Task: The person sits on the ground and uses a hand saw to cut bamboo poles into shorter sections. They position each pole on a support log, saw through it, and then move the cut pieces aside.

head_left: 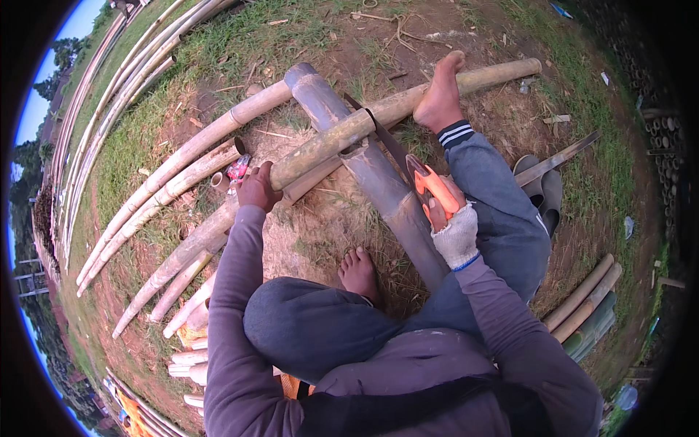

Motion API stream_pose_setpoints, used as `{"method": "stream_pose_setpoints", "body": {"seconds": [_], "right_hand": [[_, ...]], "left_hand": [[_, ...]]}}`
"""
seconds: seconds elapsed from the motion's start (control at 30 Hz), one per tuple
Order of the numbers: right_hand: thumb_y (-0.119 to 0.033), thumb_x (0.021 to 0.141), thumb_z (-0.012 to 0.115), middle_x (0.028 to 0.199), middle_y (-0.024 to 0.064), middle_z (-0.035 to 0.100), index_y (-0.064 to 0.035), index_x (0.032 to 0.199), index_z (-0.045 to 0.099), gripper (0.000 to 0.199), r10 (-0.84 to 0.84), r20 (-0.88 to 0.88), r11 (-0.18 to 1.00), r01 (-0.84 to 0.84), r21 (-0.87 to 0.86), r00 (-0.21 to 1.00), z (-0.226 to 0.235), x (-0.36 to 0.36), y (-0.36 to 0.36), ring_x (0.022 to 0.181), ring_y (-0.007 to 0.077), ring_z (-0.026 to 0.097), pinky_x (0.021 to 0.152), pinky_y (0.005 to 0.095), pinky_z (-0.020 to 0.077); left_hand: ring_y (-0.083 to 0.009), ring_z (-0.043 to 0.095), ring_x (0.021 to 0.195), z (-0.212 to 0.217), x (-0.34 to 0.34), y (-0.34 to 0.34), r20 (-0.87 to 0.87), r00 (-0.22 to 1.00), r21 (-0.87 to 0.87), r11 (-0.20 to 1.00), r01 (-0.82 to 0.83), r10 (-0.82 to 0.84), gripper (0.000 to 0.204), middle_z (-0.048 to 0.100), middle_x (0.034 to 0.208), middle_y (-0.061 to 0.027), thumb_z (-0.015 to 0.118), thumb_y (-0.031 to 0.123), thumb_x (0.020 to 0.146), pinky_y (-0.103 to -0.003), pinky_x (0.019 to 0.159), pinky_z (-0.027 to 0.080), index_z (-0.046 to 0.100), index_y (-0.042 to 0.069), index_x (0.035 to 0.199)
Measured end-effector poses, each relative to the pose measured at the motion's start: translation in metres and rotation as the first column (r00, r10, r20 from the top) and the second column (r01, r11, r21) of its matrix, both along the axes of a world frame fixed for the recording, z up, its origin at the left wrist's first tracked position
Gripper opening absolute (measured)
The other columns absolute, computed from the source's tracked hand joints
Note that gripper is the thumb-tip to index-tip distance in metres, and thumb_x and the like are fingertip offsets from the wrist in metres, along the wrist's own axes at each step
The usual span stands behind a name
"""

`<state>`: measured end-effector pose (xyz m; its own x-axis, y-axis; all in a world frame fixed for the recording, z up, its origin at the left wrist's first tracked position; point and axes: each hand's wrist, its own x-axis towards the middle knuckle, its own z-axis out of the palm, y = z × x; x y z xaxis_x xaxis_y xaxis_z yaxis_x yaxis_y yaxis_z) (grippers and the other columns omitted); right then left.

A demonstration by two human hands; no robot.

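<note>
Seen from above, seated on bare dirt and patchy grass (240, 29). Left hand (256, 188), bare, with grip closed around the near end of a tan bamboo pole (342, 135), steadying it. Pole lying across a thicker grey-purple bamboo trunk (378, 182), resting on it, running up and right. Bare right foot (440, 95) pressed down on the pole farther along. Right hand (453, 222), in a white knit glove, with grip clamped on the orange handle of a hand saw (426, 182). Saw blade angled up and left, meeting the pole just where it crosses the trunk. Left foot (358, 273) tucked in beside the trunk. More pale bamboo poles (167, 182) fanned out at left. Pair of dark sandals (542, 189) at right, a long flat blade (557, 159) lying over them.
</note>
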<state>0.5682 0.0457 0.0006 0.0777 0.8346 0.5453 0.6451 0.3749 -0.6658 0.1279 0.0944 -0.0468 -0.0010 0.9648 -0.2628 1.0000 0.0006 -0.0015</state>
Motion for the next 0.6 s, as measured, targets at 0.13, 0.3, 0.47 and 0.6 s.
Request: {"method": "stream_pose_setpoints", "body": {"seconds": [0.13,0.3,0.47,0.6], "right_hand": [[-0.003,0.074,0.056,0.167,0.047,0.0,0.0202,0.159,-0.004,0.107,0.013,0.045,0.997,-0.016,0.07,0.999,-0.026,0.011,0.144,0.159,0.0558,-0.001,0.133,0.0482,0.0034],[-0.004,0.074,0.057,0.166,0.0483,0.001,0.02,0.159,-0.005,0.108,-0.029,0.122,0.995,0.017,0.102,0.992,-0.027,0.011,0.148,0.159,0.0574,0.0,0.133,0.0491,0.0037],[-0.003,0.073,0.057,0.165,0.0491,0.003,0.0199,0.159,-0.004,0.109,-0.008,0.091,0.997,0.0,0.083,0.996,-0.033,0.006,0.146,0.159,0.0566,0.002,0.133,0.0471,0.0052],[-0.003,0.072,0.057,0.165,0.0497,0.005,0.0207,0.159,-0.004,0.109,-0.007,0.053,1.0,0.008,-0.014,0.999,-0.026,0.007,0.145,0.159,0.0566,0.003,0.133,0.0455,0.0057]], "left_hand": [[-0.0332,0.066,0.126,-0.002,-0.014,-0.003,-0.017,0.999,0.012,1.0,-0.027,0.027,0.086,0.066,0.137,-0.0084,0.09,0.035,0.072,-0.061,0.108,0.046,0.052,0.024,0.149],[-0.0325,0.064,0.128,0.004,-0.008,-0.003,-0.01,0.999,-0.029,0.998,-0.05,0.049,0.087,0.065,0.139,-0.0078,0.09,0.036,0.071,-0.061,0.109,0.044,0.051,0.024,0.149],[-0.035,0.065,0.126,0.004,-0.01,-0.004,-0.031,0.999,-0.017,0.999,-0.04,0.039,0.087,0.066,0.138,-0.0093,0.091,0.037,0.074,-0.058,0.107,0.046,0.049,0.025,0.149],[-0.0346,0.065,0.126,-0.001,-0.009,-0.001,-0.009,1.0,-0.036,0.999,-0.027,0.027,0.087,0.066,0.138,-0.0094,0.092,0.037,0.073,-0.058,0.107,0.046,0.05,0.025,0.149]]}}
